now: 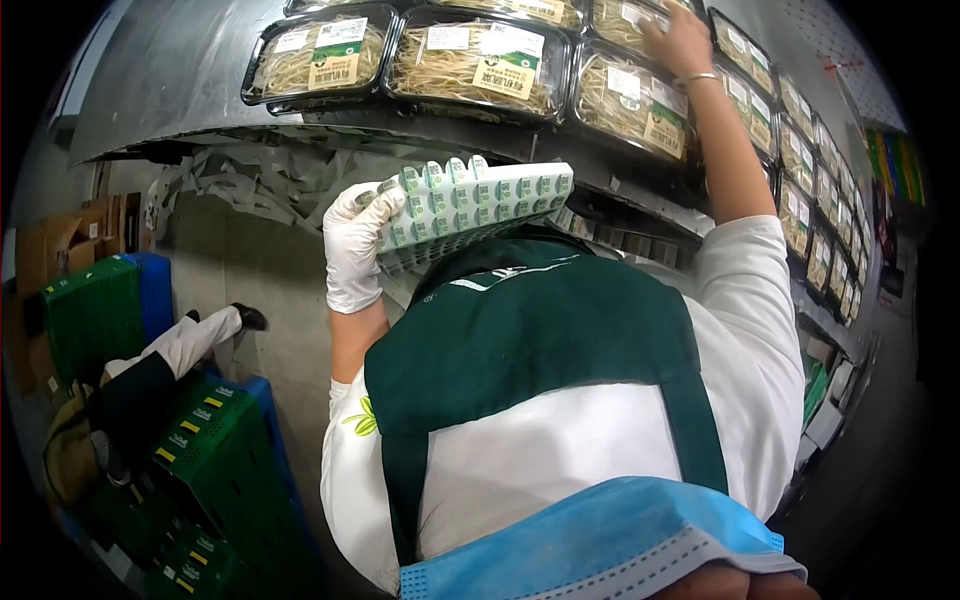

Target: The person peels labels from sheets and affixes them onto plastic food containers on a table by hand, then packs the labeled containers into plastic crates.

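Note:
My left hand (358, 240), in a white glove, is closed on the left end of a stack of sticker sheets (480, 205). Rows of small round green-and-white stickers cover the sheets, and some along the top edge stick up. My right hand (682, 42) is bare and reaches to the top edge of the view. Its thumb and fingers are apart, touching the top of a black tray of sprouts (622, 22) under clear film. Nothing shows between those fingers, though the tips are partly cut off. A labelled tray of sprouts (632, 100) lies just below that hand.
More packed trays (475, 60) stand along the metal table (190, 70), with rows continuing at the right. Torn white film (240, 195) hangs under the table edge. At the left, another person's leg (200, 335) shows among green crates (215, 450) and cardboard boxes (85, 225).

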`<state>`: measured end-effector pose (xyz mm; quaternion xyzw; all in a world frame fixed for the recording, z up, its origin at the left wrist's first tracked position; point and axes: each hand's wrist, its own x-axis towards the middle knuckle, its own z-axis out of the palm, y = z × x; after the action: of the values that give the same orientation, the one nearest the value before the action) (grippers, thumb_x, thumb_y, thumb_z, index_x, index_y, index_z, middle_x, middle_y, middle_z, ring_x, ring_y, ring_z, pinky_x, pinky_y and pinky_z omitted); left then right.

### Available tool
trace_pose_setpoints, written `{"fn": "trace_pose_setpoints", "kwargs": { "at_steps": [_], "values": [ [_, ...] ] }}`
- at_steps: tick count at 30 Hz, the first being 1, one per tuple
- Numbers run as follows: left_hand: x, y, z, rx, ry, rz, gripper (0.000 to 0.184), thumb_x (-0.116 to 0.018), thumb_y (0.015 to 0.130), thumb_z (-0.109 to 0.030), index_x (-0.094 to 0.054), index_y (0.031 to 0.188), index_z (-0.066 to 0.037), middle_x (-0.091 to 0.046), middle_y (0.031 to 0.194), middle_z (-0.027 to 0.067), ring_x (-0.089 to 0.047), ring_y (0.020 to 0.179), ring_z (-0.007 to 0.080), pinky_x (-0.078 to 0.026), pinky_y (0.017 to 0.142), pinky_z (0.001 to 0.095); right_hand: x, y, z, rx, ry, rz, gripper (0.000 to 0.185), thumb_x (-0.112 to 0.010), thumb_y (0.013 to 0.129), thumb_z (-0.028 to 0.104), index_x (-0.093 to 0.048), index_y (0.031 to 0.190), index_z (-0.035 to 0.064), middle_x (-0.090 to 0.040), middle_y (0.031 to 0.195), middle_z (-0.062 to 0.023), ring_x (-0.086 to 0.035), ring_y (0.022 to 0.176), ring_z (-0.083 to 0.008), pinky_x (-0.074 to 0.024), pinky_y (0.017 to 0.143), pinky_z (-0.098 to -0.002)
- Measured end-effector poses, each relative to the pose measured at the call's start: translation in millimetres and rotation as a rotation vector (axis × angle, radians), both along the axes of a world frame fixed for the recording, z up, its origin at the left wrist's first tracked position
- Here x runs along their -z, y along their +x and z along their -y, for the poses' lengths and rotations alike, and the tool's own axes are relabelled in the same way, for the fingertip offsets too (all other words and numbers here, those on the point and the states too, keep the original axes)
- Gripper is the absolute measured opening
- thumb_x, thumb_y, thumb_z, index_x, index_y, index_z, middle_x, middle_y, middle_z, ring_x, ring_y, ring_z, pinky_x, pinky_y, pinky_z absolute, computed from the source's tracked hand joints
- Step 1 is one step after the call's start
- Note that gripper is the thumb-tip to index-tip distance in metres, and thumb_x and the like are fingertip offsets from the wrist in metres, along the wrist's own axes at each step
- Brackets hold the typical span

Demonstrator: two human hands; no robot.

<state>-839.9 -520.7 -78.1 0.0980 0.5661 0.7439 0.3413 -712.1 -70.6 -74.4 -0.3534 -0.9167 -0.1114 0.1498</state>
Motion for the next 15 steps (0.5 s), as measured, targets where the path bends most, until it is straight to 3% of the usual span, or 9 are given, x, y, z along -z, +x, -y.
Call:
{"fn": "trace_pose_setpoints", "kwargs": {
  "at_steps": [1,3,4,5,7,8,9,12,15],
  "values": [
    [-3,-1,-2,-0.008,-0.003,-0.007,0.01,-0.064,0.072,-0.002,-0.061,0.081,-0.001,-0.06,0.071,0.0017,-0.053,0.062,0.0063,-0.043,0.059,0.0188,1,7,-5,0.144,0.022,0.052,0.06,-0.052,0.073,0.049,-0.046,0.116,0.0068,-0.047,0.116,-0.017,-0.044,0.107,-0.033,-0.0331,0.091,-0.0399],
    [-8,-3,-5,0.014,-0.009,-0.053,0.011,-0.064,0.071,-0.002,-0.061,0.081,0.0,-0.06,0.072,0.002,-0.053,0.063,0.0065,-0.043,0.059,0.0189,5,13,-25,0.203,-0.021,0.029,0.06,-0.054,0.071,0.049,-0.047,0.116,0.0091,-0.048,0.116,-0.0154,-0.043,0.109,-0.0314,-0.0326,0.091,-0.0402],
    [-16,-6,-13,0.042,-0.015,-0.068,0.013,-0.065,0.071,-0.001,-0.06,0.083,0.001,-0.061,0.073,0.0025,-0.054,0.063,0.0072,-0.043,0.06,0.0195,-5,8,-7,0.205,0.106,0.1,0.051,-0.054,0.076,0.041,-0.048,0.114,0.0082,-0.05,0.113,-0.0133,-0.046,0.106,-0.0274,-0.035,0.09,-0.0367],
    [-29,-7,-24,0.07,-0.025,-0.063,0.013,-0.063,0.072,-0.001,-0.06,0.084,0.003,-0.061,0.076,0.0037,-0.054,0.067,0.0081,-0.044,0.063,0.02,-14,2,8,-0.078,-0.039,-0.216,0.042,-0.059,0.074,0.022,-0.046,0.108,0.0013,-0.055,0.096,-0.0199,-0.054,0.09,-0.0284,-0.0439,0.076,-0.0347],
    [-41,-10,-42,0.16,-0.059,-0.02,0.013,-0.059,0.076,-0.002,-0.058,0.088,0.003,-0.061,0.082,0.0049,-0.055,0.072,0.0086,-0.044,0.067,0.0202,-60,-21,73,-0.4,-0.846,-0.509,0.031,-0.059,0.077,0.019,-0.051,0.1,0.0004,-0.058,0.089,-0.0117,-0.055,0.079,-0.018,-0.0448,0.069,-0.0296],
    [-40,-11,-50,0.185,-0.006,-0.069,0.014,-0.057,0.078,-0.002,-0.057,0.091,0.003,-0.06,0.085,0.0051,-0.055,0.075,0.0087,-0.044,0.069,0.0206,-70,-25,81,-0.661,-0.832,-0.261,0.04,-0.054,0.08,0.028,-0.048,0.113,0.0068,-0.053,0.109,-0.0107,-0.049,0.102,-0.0219,-0.0378,0.088,-0.0326],
    [-39,-12,-56,0.224,0.048,-0.123,0.016,-0.055,0.08,-0.003,-0.056,0.094,0.003,-0.06,0.088,0.0053,-0.055,0.077,0.0089,-0.044,0.071,0.0209,-80,-28,120,-0.794,-0.847,-0.284,0.04,-0.059,0.078,0.03,-0.051,0.109,0.005,-0.058,0.1,-0.0099,-0.055,0.093,-0.0204,-0.0438,0.081,-0.0323],
    [-47,-16,-72,0.286,0.126,-0.066,0.019,-0.051,0.083,-0.004,-0.052,0.101,0.002,-0.059,0.092,0.0047,-0.053,0.082,0.0078,-0.043,0.075,0.0209,-86,-36,182,-0.995,-0.761,-0.033,0.035,-0.054,0.081,0.026,-0.049,0.107,0.0027,-0.054,0.101,-0.0143,-0.052,0.094,-0.0293,-0.0429,0.08,-0.0356],
    [-47,-20,-75,0.274,0.161,-0.147,0.017,-0.05,0.083,-0.007,-0.053,0.098,0.001,-0.058,0.088,0.0024,-0.051,0.078,0.0062,-0.041,0.073,0.0197,-87,-48,199,-0.953,-0.54,-0.114,0.027,-0.054,0.079,0.019,-0.05,0.103,0.0055,-0.054,0.089,-0.0101,-0.053,0.085,-0.0266,-0.045,0.071,-0.035]
  ]
}}
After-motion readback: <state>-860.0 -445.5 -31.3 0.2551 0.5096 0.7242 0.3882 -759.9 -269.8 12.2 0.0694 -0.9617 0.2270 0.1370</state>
